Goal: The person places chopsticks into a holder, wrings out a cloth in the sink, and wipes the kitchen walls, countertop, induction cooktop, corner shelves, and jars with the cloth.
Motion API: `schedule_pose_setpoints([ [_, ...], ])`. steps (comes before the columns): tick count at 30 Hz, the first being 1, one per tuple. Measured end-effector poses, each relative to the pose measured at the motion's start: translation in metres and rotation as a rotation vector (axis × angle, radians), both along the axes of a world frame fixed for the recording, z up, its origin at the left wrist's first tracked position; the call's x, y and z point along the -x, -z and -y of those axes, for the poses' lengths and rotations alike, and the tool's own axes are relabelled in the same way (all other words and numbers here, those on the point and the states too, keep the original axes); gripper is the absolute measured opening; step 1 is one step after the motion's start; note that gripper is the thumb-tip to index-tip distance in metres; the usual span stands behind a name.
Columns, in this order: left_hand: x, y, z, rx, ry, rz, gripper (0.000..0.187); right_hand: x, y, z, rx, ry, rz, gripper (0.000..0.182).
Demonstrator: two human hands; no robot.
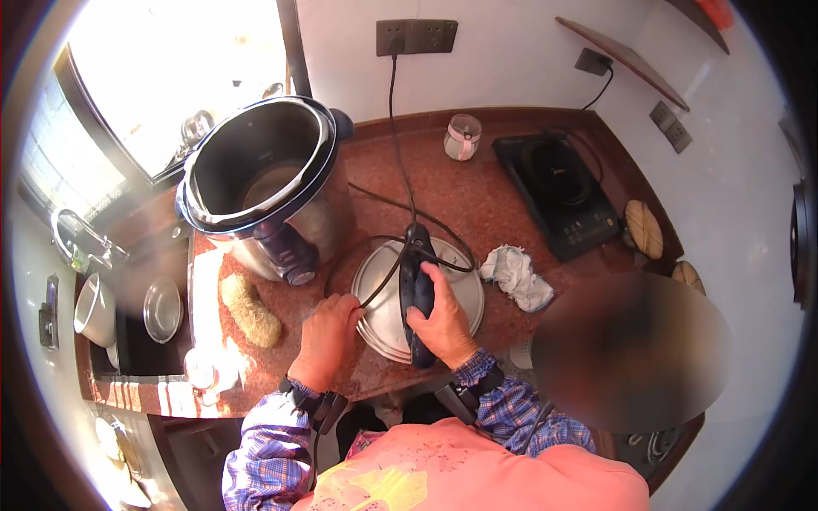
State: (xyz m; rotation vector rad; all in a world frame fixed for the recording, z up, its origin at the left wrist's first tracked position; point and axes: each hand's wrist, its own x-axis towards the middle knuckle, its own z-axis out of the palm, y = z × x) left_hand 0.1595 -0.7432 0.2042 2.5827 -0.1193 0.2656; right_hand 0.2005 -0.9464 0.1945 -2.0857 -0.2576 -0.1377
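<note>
A round silver pressure cooker lid (382,298) with a long dark handle (410,294) lies on the red-brown counter in front of me. My right hand (445,319) is wrapped over the handle, thumb on its near side. My left hand (328,335) is at the lid's left edge, its fingers closed on a black power cord (391,271). The cord loops over the lid and runs up to a wall socket (417,37). Behind and left of the lid stands the electric pressure cooker (294,213), uncovered, with a dark inner pot.
A loofah sponge (250,311) lies left of the lid, near the sink (153,362) with metal bowls. On the right are a crumpled white cloth (517,278), a black induction cooktop (558,196) and a small jar (462,139). A blurred patch hides the right front.
</note>
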Motion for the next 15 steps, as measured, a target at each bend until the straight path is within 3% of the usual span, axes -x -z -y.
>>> schedule_pose_setpoints([
  [3, -0.017, 0.001, -0.001, 0.034, 0.013, 0.051, 0.012, 0.002, -0.002, 0.004, -0.101, 0.012, -0.057, 0.057],
  [4, -0.023, 0.001, -0.001, 0.061, 0.018, 0.056, 0.011, 0.004, -0.003, 0.005, -0.111, 0.032, -0.027, 0.046],
  [15, -0.111, 0.009, 0.011, 0.056, 0.161, -0.012, 0.014, 0.045, -0.052, 0.071, 0.054, -0.115, 0.029, 0.039],
])
